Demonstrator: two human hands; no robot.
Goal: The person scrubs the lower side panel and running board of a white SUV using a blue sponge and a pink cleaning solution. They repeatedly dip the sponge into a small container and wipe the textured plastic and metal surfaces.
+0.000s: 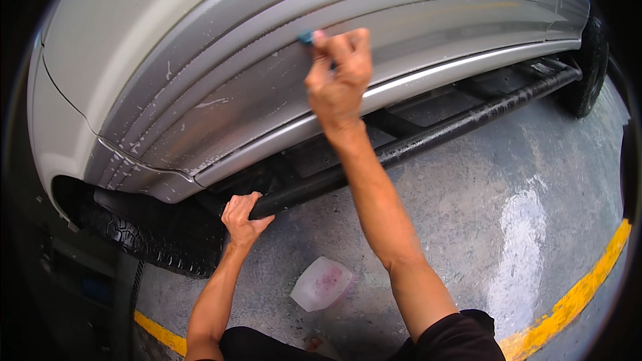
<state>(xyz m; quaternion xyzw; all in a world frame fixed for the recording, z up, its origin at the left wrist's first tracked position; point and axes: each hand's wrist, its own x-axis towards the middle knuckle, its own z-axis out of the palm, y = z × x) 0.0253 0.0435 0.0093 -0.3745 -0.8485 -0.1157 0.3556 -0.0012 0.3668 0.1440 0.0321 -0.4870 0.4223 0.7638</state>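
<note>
My right hand (342, 70) pinches a small blue object (305, 36), blurred and mostly covered by the fingers, perhaps a brush or sponge. It is at the ribbed grey lower door panel (426, 20) of a silver vehicle, and I cannot tell whether it touches the surface. White suds and wet streaks mark the panel, thickest toward the left. Lower down, my left hand (243, 218) is wrapped around the near left end of the black tubular side step (311, 185). Below the sill (401, 87), brackets join this bar to the vehicle.
A translucent plastic tub (321, 283) with pinkish foam or liquid sits on the wet concrete floor (441, 220) between my arms. Tyres stand at the left (150, 245) and far right (592, 70). A yellow painted line (582, 291) curves across the floor.
</note>
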